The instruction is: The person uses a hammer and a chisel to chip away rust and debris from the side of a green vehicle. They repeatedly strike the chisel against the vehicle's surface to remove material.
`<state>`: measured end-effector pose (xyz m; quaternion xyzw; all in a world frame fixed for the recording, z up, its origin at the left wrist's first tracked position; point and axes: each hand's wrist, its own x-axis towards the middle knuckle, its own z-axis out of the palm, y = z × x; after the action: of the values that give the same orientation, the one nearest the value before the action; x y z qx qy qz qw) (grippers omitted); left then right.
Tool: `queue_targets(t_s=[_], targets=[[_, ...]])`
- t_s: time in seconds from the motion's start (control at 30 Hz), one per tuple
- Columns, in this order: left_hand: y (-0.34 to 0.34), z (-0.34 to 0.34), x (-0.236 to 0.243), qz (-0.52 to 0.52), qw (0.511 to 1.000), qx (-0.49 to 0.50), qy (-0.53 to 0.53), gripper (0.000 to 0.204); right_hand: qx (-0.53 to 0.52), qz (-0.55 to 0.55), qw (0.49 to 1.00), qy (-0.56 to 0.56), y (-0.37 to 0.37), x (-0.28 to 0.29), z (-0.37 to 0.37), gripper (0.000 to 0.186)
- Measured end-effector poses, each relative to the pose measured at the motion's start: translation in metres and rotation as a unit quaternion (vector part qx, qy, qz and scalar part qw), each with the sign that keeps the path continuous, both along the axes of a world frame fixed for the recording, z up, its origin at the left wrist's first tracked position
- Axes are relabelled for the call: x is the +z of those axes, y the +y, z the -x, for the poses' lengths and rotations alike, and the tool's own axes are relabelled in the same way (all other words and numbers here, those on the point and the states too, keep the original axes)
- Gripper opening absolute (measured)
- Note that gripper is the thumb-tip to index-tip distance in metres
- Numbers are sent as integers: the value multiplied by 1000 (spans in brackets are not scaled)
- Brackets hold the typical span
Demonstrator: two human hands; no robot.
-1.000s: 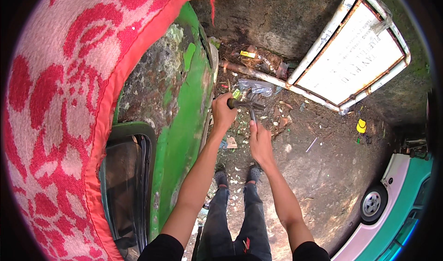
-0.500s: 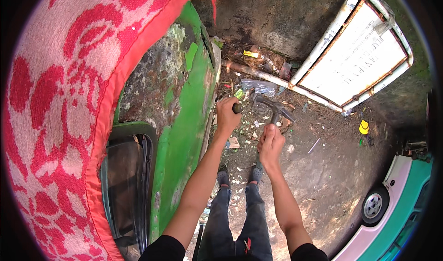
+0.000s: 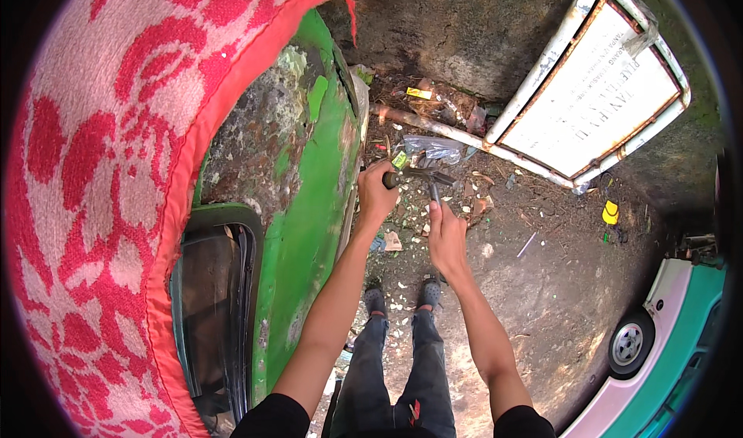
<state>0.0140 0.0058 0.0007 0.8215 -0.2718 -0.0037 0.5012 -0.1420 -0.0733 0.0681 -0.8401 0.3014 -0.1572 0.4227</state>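
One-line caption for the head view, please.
Left hand grips a dark tool against the rusted green car body; right hand swings a hammer.

A dark chisel-like metal tool (image 3: 409, 177) lies roughly level, its near end wrapped in the left fist beside the green car body. A hammer (image 3: 435, 188) stands upright just right of it, head touching the tool's far end.

Rusty, flaking green metal car body (image 3: 309, 206); woolly red-white cloth (image 3: 101, 167); rough dirt ground (image 3: 542, 283).
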Motion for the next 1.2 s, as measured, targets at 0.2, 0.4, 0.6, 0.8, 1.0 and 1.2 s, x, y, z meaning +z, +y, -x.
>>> queue_targets(t_s=[0.2,0.4,0.6,0.8,1.0,1.2], targets=[[-2,-4,-1,0,999,28,32,17,-92,-153,974,-142,10,-11,1,43],[21,10,-33,-24,997,0,76,18,-85,-68,993,-53,2,-11,8,45],[19,32,-31,-47,996,-69,-43,24,-159,-278,933,-162,-6,-3,8,46],[15,28,-8,-45,994,-55,-79,25,-182,-351,908,-139,7,-4,23,46],[18,35,0,-62,992,-50,-95,25,-138,-354,921,-89,24,-12,31,46],[20,35,-7,-32,992,-48,-110,25,-102,-318,940,-69,31,-17,41,45]])
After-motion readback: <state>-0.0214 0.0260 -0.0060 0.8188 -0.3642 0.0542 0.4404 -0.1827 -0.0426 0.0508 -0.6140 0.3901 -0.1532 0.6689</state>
